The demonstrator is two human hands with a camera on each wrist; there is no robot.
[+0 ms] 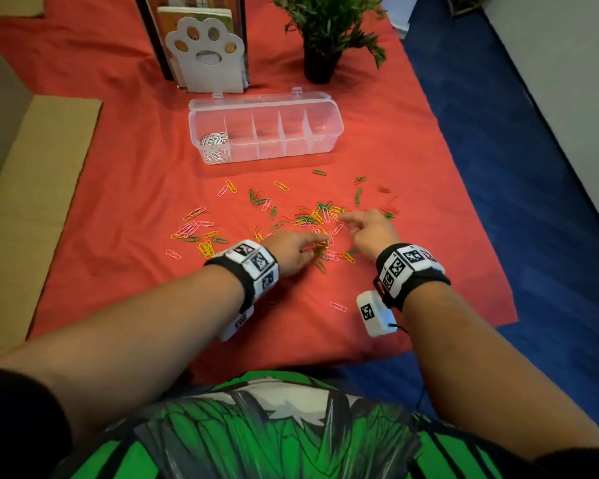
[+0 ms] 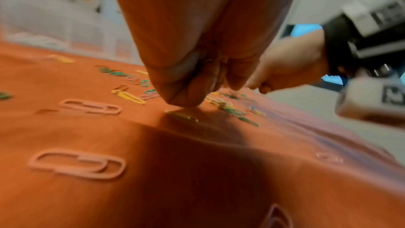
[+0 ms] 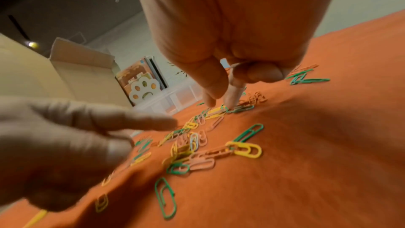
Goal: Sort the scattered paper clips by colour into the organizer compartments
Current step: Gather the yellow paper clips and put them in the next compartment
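Fingers, left hand (image 1: 293, 248): forefinger stretched toward the heap, tip down among the clips; other fingers curled under. In the left wrist view the fingertips (image 2: 186, 100) sit bunched just above the cloth, over a yellow clip (image 2: 183, 116). Whether anything is pinched: cannot tell.
Fingers, right hand (image 1: 369, 229): thumb and forefinger (image 3: 213, 89) drawn close, tips down at the far edge of the heap, remaining fingers curled. Contact with a particular clip not resolvable; grip state cannot tell.
Paper clips (image 1: 320, 219): green, yellow and pink, strewn across the centre of the head view; densest between the two hands, a smaller cluster at centre left (image 1: 196, 231), one lone pink clip (image 1: 338, 307) lower down beside the right wrist.
Organizer (image 1: 334, 133): clear plastic box, lid open, upper centre of the head view, beyond the heap and well apart from both hands. Five compartments.
White clips (image 1: 215, 146): piled in the leftmost compartment. Contents of the others not discernible.
Surface: covered by a red cloth (image 1: 118, 188).
Background, top of frame: paw-shaped white holder (image 1: 206, 57); potted plant (image 1: 325, 32).
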